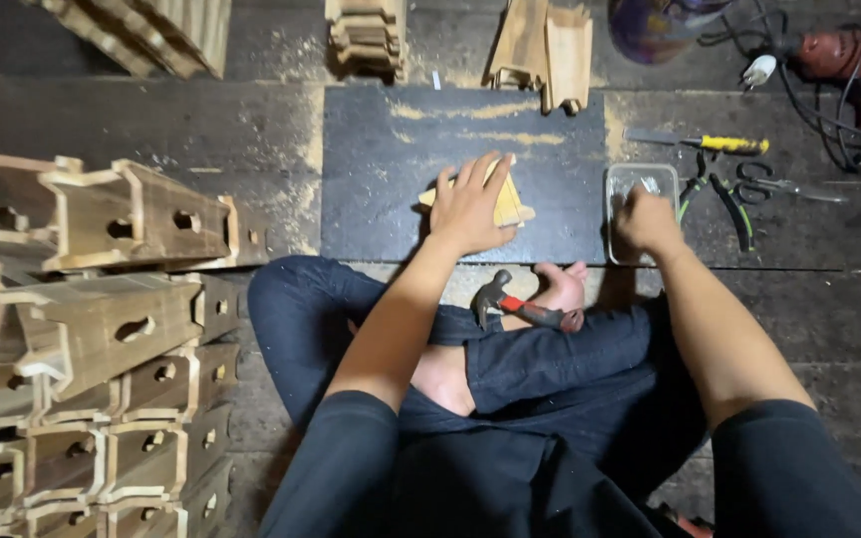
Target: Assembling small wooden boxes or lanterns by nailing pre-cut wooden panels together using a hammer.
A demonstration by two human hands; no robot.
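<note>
Standing over this person sitting cross-legged on the floor — the left hand (468,207) is spread flat, fingers released and fanned, pressing a small stack of pale wooden pieces (506,204) down near the front edge of the dark work board (391,169). The right hand (645,221) is dipped into a little clear tray (638,194) just off the board's right edge; fingers look curled in, pinching at something, but I can't tell what, if anything, they've got. A hammer (520,307) with a red grip lies across the lap, near both hands. Pliers (715,194), scissors (774,184) and a yellow-handled tool (700,142) sit just right of the tray, a drill (854,65) well off at the far right corner of the floor. Stacked wooden box frames (92,329) fill the left side. My two cents — I'd keep that left palm square on the stack so the pieces stay aligned, and keep fingertips clear of wherever the hammer would land.
</note>
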